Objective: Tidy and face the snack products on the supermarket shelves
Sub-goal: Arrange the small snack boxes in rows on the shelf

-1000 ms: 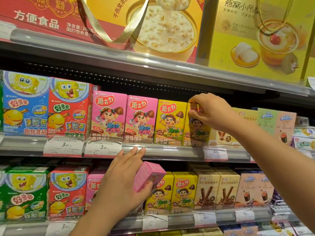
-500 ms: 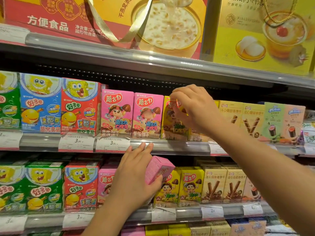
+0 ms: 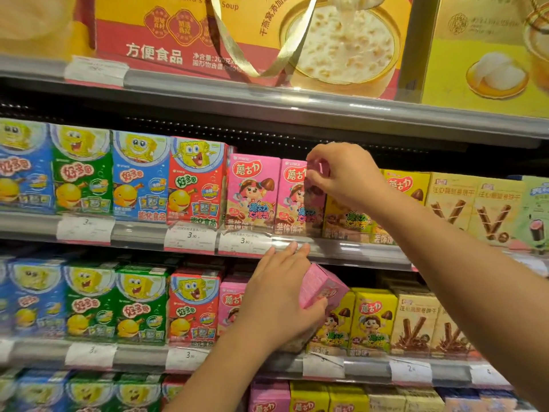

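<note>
Cardboard is the working material throughout: small printed cartons, judged light, stiff along their folded edges and easily dented on the broad faces. Glossy print suggests a slightly slippery surface.

Left section, middle shelf: blue, green and red cartoon-sponge snack cartons (image 3: pixel 196 182) stand upright in a row, faces forward, behind the clear plastic price rail (image 3: pixel 190 237).

Centre, lower shelf level: the left hand (image 3: pixel 277 298) grips a small pink cardboard carton (image 3: pixel 322 285), thumb under it and fingers extended over its back. The carton is tilted, off the shelf, in front of the lower row of pink and yellow mushroom-biscuit cartons (image 3: pixel 372 321). It likely needs an upright slot among the pink facings.

Centre-right, middle shelf: the right hand (image 3: pixel 346 173) pinches the top corner of the second pink mushroom-biscuit carton (image 3: pixel 297 197), fingertips curled on its upper edge. This carton stands beside its pink neighbour (image 3: pixel 252 194) and touches the yellow cartons to its right.

Handling guidance, as judgement:
- Grasp at the top edge or across the narrow sides, where the folds resist crushing.
- Avoid squeezing the front panel.
- Pull forward until the base meets the price rail.

Right section: yellow wafer-roll cartons (image 3: pixel 472 206) stand faced. Risk: a top-corner pull may tip adjacent cartons.
</note>
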Tool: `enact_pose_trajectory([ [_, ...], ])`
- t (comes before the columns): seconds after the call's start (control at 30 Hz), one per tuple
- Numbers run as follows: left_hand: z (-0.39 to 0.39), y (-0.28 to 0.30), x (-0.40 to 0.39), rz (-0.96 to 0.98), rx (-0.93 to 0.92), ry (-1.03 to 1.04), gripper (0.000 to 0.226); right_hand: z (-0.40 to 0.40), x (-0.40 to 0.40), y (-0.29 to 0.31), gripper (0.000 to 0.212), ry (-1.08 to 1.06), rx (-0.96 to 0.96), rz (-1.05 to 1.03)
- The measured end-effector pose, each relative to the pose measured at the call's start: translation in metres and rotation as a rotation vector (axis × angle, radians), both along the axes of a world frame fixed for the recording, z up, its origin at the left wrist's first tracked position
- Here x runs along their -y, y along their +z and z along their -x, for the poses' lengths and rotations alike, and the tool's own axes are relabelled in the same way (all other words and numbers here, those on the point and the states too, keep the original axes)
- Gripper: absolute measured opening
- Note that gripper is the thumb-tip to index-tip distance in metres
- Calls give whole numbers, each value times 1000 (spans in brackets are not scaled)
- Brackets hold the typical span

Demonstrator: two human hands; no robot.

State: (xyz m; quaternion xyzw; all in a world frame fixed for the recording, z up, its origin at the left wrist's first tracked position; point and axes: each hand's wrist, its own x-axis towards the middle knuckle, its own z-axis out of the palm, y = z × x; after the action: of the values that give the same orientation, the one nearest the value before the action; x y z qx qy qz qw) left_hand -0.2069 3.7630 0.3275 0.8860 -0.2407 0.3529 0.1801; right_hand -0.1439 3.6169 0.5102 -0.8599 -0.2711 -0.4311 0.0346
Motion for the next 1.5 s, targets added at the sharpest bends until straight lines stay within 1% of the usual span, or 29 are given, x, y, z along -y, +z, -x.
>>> enact_pose_trajectory([
  [0.07, 3, 4, -1, 9, -27, -8, 83, 3, 2, -3, 30, -29, 2, 67],
  [0.13, 5, 12, -1, 25, -44, -4, 84, 9, 9, -10, 46, -40, 25, 77],
  [0.17, 5, 16, -1, 38, -67, 1, 85, 14, 14, -17, 48, -16, 57, 48],
  [0.23, 7, 22, -2, 75, -124, 7, 91, 27, 26, -40, 37, 90, 102, -65],
  [0.27, 8, 23, -3, 92, -149, 1, 93, 34, 33, -54, 32, 145, 92, -121],
  [0.3, 9, 22, -4, 103, -164, -16, 93, 43, 39, -69, 29, 202, 48, -170],
  [0.37, 14, 17, -5, 134, -168, -63, 91, 60, 51, -101, 28, 302, -133, -233],
  [0.43, 20, 9, -4, 166, -134, -80, 87, 75, 59, -131, 29, 377, -317, -263],
  [0.47, 23, 4, -3, 167, -109, -70, 86, 81, 61, -147, 30, 399, -375, -274],
  [0.53, 23, -7, 0, 135, -84, -48, 82, 88, 65, -178, 40, 421, -438, -300],
  [0.6, 22, -24, 0, 67, -114, -47, 76, 92, 68, -208, 46, 419, -443, -316],
  [0.7, 29, -63, -7, 10, -146, -59, 64, 98, 70, -252, 43, 398, -460, -350],
  [0.8, 48, -110, -18, 83, -233, -69, 57, 106, 59, -294, 41, 427, -527, -381],
  [0.87, 58, -138, -26, 112, -264, -27, 56, 107, 45, -319, 39, 391, -566, -337],
  [0.9, 61, -148, -30, 95, -274, 3, 56, 107, 37, -330, 38, 360, -568, -300],
  [1.0, 64, -171, -36, -48, -261, 82, 51, 104, 19, -361, 38, 324, -576, -212],
  [1.07, 65, -183, -42, -71, -324, 144, 53, 102, 9, -377, 40, 323, -622, -206],
  [1.13, 66, -197, -52, -31, -378, 211, 58, 100, 1, -388, 49, 256, -685, -178],
  [1.2, 68, -211, -67, 34, -404, 289, 63, 96, -5, -393, 64, 132, -767, -115],
  [1.27, 70, -222, -82, 68, -416, 372, 67, 90, -8, -399, 72, 22, -849, -44],
  [1.37, 65, -232, -101, 113, -396, 421, 67, 79, -10, -408, 75, -34, -870, 59],
  [1.5, 52, -238, -111, 169, -342, 435, 64, 65, -17, -417, 77, -64, -921, 99],
])
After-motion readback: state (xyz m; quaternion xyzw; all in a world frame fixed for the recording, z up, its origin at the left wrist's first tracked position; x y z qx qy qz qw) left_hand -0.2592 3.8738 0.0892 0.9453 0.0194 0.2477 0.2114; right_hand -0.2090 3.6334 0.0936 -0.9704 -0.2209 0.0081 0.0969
